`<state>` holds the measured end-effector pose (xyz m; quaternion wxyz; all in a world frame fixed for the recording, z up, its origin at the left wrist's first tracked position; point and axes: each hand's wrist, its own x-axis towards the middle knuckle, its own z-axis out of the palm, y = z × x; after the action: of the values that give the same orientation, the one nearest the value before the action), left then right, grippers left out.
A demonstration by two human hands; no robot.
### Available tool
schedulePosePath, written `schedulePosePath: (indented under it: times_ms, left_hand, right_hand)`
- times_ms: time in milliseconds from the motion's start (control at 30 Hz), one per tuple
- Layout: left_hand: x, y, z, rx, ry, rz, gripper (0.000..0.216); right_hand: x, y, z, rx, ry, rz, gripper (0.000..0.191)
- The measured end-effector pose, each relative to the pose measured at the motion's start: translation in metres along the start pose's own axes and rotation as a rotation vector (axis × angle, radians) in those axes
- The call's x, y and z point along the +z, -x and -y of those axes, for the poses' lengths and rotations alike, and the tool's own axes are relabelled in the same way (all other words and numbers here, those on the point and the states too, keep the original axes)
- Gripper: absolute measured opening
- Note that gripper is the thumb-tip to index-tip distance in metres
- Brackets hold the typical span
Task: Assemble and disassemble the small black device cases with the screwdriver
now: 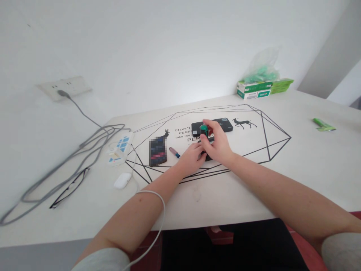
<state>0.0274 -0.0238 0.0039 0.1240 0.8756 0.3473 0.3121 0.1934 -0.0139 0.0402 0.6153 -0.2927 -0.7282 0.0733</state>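
My right hand (pixel 220 145) is closed around a screwdriver with a green and black handle (pixel 204 130), held upright with its tip out of sight. Below it lies a small black object (pixel 209 158), mostly covered by both hands, so its kind is unclear. My left hand (pixel 193 158) grips that object from the left side, fingers curled against it. Just behind the hands is a flat black box (pixel 226 125) with pale stickers. A small screwdriver with a pink and blue handle (pixel 174 152) lies to the left of my left hand.
A phone (pixel 158 151) lies left of the small screwdriver. Farther left are a power strip (pixel 120 149), a white earbud case (pixel 122 180), glasses (pixel 70 188) and looped grey cable (pixel 53 169). A white cable (pixel 163 210) crosses my left forearm. Green boxes (pixel 255 90) stand back right; a green wrapper (pixel 324 125) lies right.
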Motion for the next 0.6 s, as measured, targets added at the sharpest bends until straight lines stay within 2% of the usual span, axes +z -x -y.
schedulePosePath:
  times_ms: [133, 267, 533, 600]
  left_hand:
    - [0.0009, -0.0001, 0.0003, 0.006, -0.007, -0.007, 0.017]
    - [0.0016, -0.0005, 0.0008, 0.011, -0.016, -0.012, 0.021]
    - [0.0023, -0.0003, 0.0022, 0.010, -0.019, -0.013, 0.024]
    - [0.0017, -0.0004, 0.0014, 0.007, -0.013, -0.007, 0.023]
  right_hand:
    - [-0.0020, 0.0002, -0.0013, -0.004, -0.049, 0.037, 0.037]
    - [-0.0017, -0.0018, -0.0013, 0.001, -0.020, 0.036, 0.033]
    - [-0.0006, -0.0006, -0.0022, 0.027, -0.018, 0.035, 0.049]
    - [-0.0020, 0.0006, -0.0017, 0.049, -0.037, 0.044, 0.047]
